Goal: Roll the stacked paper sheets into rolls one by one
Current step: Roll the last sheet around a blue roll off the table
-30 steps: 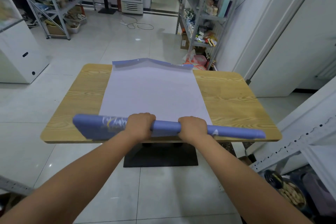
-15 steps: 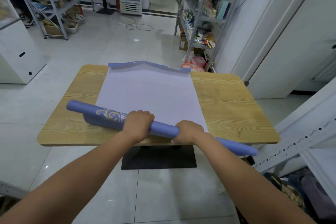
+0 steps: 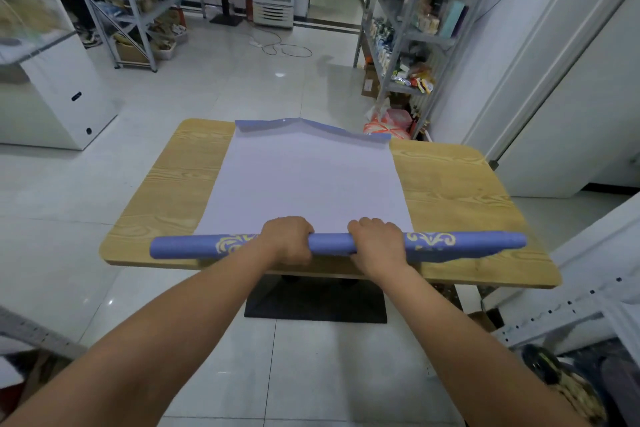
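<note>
Blue roll is held across the near edge of the tabletop, at the near end of the flat paper sheets. Left hand and right hand are each curled round the roll near its middle. Paper is judged light, thin and easily creased; holds nearer the ends would likely keep the tube even. Tabletop is smooth wood-grain. Tiled floor and metal shelving are noted beyond.

Roll apparently rests on table, near edge; sheets lie behind.
</note>
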